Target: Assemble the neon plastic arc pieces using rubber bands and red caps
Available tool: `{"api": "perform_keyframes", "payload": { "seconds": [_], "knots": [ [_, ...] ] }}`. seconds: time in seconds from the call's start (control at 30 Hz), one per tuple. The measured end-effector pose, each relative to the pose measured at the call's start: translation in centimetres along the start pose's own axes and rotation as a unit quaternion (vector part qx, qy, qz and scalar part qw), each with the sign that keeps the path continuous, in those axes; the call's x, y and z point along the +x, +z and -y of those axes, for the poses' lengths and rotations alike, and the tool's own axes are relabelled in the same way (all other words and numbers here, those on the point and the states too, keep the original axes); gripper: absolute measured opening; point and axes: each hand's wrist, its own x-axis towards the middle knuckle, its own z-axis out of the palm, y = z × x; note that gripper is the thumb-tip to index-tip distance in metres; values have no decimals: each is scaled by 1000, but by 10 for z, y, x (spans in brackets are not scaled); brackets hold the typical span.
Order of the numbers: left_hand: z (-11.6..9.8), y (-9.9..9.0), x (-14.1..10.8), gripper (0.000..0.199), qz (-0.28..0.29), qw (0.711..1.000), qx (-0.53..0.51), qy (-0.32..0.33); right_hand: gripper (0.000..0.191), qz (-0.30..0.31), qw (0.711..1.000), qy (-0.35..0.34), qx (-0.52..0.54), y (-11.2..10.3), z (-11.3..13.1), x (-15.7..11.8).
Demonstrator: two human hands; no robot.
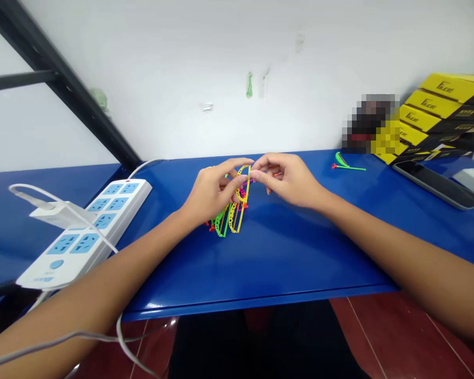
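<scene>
Between both hands is a small yellow plastic toy bow (248,181), held near its upper end. My left hand (213,190) pinches it from the left with thumb and forefinger. From the other side, my right hand (287,178) closes its fingertips on the same end; a bit of orange-red shows among its curled fingers. Just below lie another yellow toy bow (232,220) and a green toy bow (220,221), with red and pink pieces among them. My left hand covers part of this pile, so how the pieces overlap is unclear.
A white power strip (102,221) with a plugged-in adapter and cables lies at the left. On the right are a green toy bow with a red-tipped arrow (349,167), a dark phone (438,183) and stacked yellow-black boxes (434,113). A white wall (174,79) stands behind.
</scene>
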Motion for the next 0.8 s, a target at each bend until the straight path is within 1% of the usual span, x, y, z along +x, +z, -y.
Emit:
{"api": "perform_keyframes", "payload": {
  "seconds": [0.17,0.27,0.37,0.43,0.5,0.57,0.63,0.73,0.8],
  "knots": [
    [-4,2,-3,49,6,1000,-13,-1,26,10,999,5,43,1,3,0],
    [-4,3,-3,44,5,1000,-18,1,31,6,1000,-1,27,1,5,-1],
    [-5,3,-2,34,-11,1000,20,22,37,-11,1000,-1,9,0,8,-1],
    [-5,3,-1,33,-20,998,44,34,40,-19,1000,6,21,-2,10,0],
    [-5,4,-1,33,-20,999,37,31,42,-32,999,16,41,-4,11,1],
    [-5,5,0,34,-20,1000,-1,8,43,-42,997,29,54,-5,10,3],
    [-5,6,1,34,-45,998,-49,-17,44,-15,997,46,58,-4,7,3],
    [-6,5,3,33,-113,989,-91,-27,40,87,994,56,47,0,5,0],
    [-7,4,4,33,-142,986,-87,-28,33,132,989,54,40,4,6,-3]
  ]
}}
